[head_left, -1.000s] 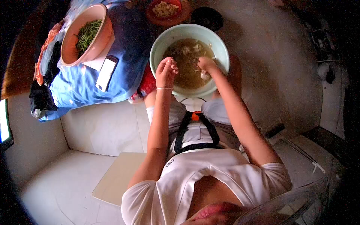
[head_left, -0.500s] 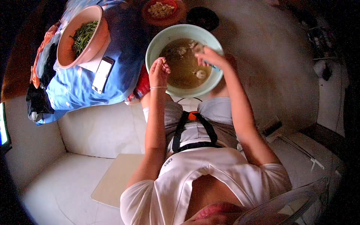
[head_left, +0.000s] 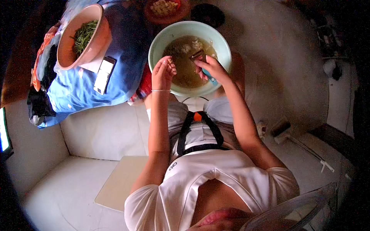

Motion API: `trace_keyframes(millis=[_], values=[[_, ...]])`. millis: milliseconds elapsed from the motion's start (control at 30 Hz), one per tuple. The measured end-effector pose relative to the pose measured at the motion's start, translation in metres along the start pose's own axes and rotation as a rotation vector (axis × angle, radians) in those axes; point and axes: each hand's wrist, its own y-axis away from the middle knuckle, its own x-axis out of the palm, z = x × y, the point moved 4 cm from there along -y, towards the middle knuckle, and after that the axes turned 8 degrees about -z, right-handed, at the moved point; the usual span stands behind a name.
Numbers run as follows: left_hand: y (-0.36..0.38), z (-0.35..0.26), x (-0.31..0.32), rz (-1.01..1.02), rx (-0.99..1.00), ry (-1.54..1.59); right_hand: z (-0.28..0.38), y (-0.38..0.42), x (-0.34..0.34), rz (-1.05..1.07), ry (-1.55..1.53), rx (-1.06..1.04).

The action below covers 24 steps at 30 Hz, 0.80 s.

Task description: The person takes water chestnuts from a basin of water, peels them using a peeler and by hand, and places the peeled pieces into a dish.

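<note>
A wide pale-green basin (head_left: 153,46) of murky brownish water (head_left: 189,79) stands between my knees, with pale lumps like garlic (head_left: 197,43) near its far side. Over the basin's left rim, my left hand (head_left: 163,73) is closed, fingertips pinched round a small pale piece (head_left: 170,61) that looks like a garlic clove. My right hand (head_left: 214,68) is over the right half of the basin. It grips a peeler (head_left: 198,56) with a wide metal head and a teal handle; the head points up and left above the water.
A red bowl (head_left: 178,5) of pale pieces and a dark round lid-like thing (head_left: 208,15) lie beyond the basin. To the left, a pink tub (head_left: 104,34) of green beans and a phone (head_left: 104,76) rest on blue cloth (head_left: 83,94). A long-handled brush (head_left: 282,133) lies on the right.
My right hand has drawn down and left, turning the peeler so its head shows clearly. The left hand stays nearly in place. A pale bulb seen near the right hand is now out of sight.
</note>
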Motion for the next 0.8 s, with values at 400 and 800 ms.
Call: trace_keyframes(millis=[400,800], values=[[0.012,-0.005,0.019,0.049,0.027,-0.104,0.034,0.036,0.024,0.080,-0.206,-0.054],[0.026,-0.005,0.039,0.126,0.010,-0.091,0.056,0.068,0.038,0.271,-0.312,0.084]])
